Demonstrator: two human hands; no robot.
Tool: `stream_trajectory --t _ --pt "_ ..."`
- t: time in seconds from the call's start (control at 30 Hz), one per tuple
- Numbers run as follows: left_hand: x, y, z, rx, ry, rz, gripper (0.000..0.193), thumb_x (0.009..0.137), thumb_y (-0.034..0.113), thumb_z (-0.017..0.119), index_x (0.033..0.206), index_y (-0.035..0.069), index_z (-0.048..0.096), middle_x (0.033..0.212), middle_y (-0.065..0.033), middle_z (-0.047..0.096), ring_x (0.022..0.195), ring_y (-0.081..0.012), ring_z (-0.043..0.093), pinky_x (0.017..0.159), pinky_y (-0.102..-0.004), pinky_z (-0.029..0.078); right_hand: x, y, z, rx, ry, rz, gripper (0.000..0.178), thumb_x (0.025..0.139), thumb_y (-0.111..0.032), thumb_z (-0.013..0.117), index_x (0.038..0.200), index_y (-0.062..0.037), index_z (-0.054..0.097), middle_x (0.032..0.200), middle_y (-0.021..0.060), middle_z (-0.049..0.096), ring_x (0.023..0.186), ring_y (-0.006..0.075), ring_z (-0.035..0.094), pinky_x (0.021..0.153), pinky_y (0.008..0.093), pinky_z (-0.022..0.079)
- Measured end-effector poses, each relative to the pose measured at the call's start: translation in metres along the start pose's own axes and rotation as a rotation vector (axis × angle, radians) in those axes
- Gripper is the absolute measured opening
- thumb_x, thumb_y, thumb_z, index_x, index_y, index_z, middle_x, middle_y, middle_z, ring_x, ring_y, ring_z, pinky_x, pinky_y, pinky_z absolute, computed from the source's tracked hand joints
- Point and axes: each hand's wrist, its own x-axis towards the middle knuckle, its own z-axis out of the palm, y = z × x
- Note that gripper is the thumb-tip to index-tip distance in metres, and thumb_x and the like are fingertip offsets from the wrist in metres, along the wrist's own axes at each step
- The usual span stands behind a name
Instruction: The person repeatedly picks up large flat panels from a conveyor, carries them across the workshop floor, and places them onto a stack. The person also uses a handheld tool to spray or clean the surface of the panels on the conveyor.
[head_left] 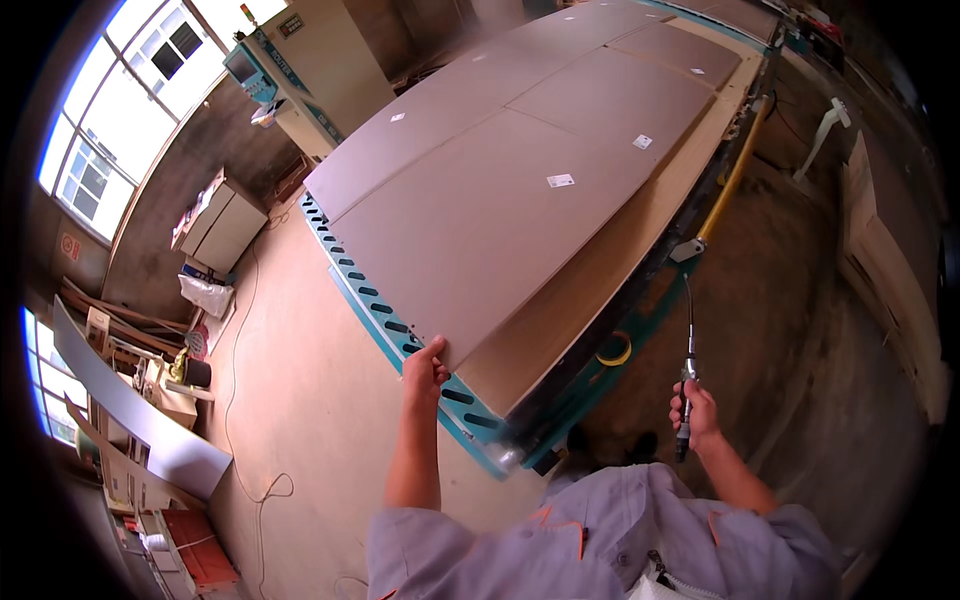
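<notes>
My left hand [425, 366] is closed around the near corner of a large grey-brown panel [450, 240], its fingers at the panel's edge. Cut lines divide the sheet, and small white labels [561, 181] lie on it. Beneath it, a bare wooden board [585, 285] shows along the right side. All this rests on a long machine bed with a slotted teal edge [368, 306]. To the right of the bed, my right hand [697, 408] grips an air blow gun [691, 347], its long thin nozzle pointing up and away from me.
A yellow tape roll [614, 349] hangs at the bed's near right side, below a yellow bar [737, 182]. Boards [885, 270] lean at the far right. On the left stand a control cabinet [320, 70] and a drawer unit [222, 225]. A cable [237, 380] runs across the floor.
</notes>
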Motion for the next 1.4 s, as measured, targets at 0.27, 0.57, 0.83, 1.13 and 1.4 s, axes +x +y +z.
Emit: stream_trajectory --t 0.27,0.57,0.83,1.13,1.4 --pt "-0.113 -0.074 -0.001 -0.068 -0.127 -0.044 0.020 0.078 0.017 0.067 0.068 0.005 0.055 0.056 -0.0015 0.047 0.044 -0.0110 0.044 0.039 -0.0218 0.034 -0.014 0.025 0.010 -0.089 -0.193 -0.048 0.020 0.088 -0.026 0.058 0.079 -0.0093 0.051 0.061 0.0017 0.052 0.051 0.0148 0.057 0.042 0.0285 0.045" --pt "-0.274 -0.156 0.037 0.247 -0.311 -0.119 0.038 0.078 0.027 0.070 0.082 -0.010 0.059 0.070 -0.0139 0.060 0.060 -0.0181 0.058 0.058 -0.0279 0.047 -0.053 0.000 0.047 0.219 0.033 -0.042 0.027 0.091 -0.031 0.054 0.102 -0.0062 0.053 0.092 0.0073 0.061 0.078 0.0215 0.063 0.070 0.0369 0.054" --pt "-0.332 -0.197 0.043 0.096 -0.709 -0.044 0.028 0.084 0.021 0.059 0.094 -0.004 0.063 0.100 -0.0151 0.064 0.096 -0.0251 0.059 0.087 -0.0385 0.045 -0.081 0.003 -0.008 0.071 -0.015 -0.253 0.010 0.076 -0.008 0.062 0.077 -0.0089 0.052 0.071 -0.0034 0.051 0.060 0.0077 0.048 0.056 0.0252 0.042" --pt "-0.158 -0.120 -0.080 -0.768 -0.464 0.074 0.059 0.081 0.037 0.057 0.126 0.001 0.041 0.125 -0.0129 0.050 0.114 -0.0261 0.047 0.098 -0.0500 0.036 -0.102 -0.002 -0.116 -0.002 0.128 -0.205 0.052 0.076 -0.007 0.061 0.126 -0.0028 0.049 0.081 0.0009 0.054 0.068 0.0088 0.052 0.062 0.0251 0.045" --pt "-0.116 -0.112 0.088 0.087 -0.527 0.052 0.055 0.083 0.034 0.056 0.123 -0.001 0.043 0.121 -0.0135 0.051 0.110 -0.0262 0.049 0.094 -0.0479 0.039 -0.108 -0.010 -0.110 -0.254 0.253 -0.212 0.053 0.067 -0.006 0.059 0.120 -0.0093 0.057 0.064 0.0006 0.050 0.056 0.0107 0.048 0.049 0.0291 0.040"
